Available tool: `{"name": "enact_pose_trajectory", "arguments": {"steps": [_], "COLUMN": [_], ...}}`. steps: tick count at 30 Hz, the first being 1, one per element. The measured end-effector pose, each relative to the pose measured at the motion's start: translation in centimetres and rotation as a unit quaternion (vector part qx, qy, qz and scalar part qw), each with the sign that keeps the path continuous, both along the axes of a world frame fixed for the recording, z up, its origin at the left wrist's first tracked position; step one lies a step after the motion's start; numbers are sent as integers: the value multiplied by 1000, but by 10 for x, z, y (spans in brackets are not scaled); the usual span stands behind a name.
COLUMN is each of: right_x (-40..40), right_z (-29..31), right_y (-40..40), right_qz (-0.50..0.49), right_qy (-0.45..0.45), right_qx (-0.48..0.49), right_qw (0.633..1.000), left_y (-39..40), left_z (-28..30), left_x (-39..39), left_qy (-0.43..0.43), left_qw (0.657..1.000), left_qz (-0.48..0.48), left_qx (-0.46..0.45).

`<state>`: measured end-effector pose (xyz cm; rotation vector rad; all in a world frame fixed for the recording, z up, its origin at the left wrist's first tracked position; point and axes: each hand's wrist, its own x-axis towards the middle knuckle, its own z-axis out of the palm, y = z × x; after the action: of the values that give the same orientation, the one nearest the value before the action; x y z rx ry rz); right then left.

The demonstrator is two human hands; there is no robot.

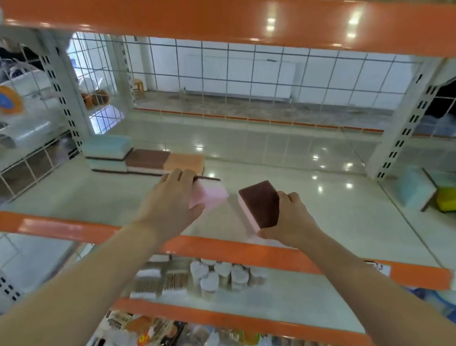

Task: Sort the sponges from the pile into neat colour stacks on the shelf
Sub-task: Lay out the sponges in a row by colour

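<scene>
A pale pink rectangular foam sponge (209,196) is gripped by the left hand (172,204), just in front of the orange foam sponge (184,162). A pink sponge with brown scouring face (259,205) is pinched by the right hand (288,217), right of that orange sponge.

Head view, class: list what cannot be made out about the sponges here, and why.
- Pink sponge: near end hidden under the left hand.
- Sponge pile: cut off by the right edge, so count unknown.
- Turquoise stack: motion blur hides the layers.
</scene>
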<state>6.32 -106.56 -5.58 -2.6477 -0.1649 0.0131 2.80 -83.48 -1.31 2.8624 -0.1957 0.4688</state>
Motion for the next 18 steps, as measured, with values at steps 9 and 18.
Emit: {"name": "enact_pose_trajectory", "arguments": {"steps": [9,18], "right_x": [33,47], "right_z": [-4,-6], "right_y": [69,98], "right_qz": [7,-56], "right_qy": [33,65], "right_qx": [-31,-71], "right_qw": [999,994], "left_y": [68,110], "left_z": [0,-11], "left_x": [39,72], "left_qy": [23,50], "left_qw": [999,994], "left_qz": [-10,-19], "left_qx": [-43,-97]}}
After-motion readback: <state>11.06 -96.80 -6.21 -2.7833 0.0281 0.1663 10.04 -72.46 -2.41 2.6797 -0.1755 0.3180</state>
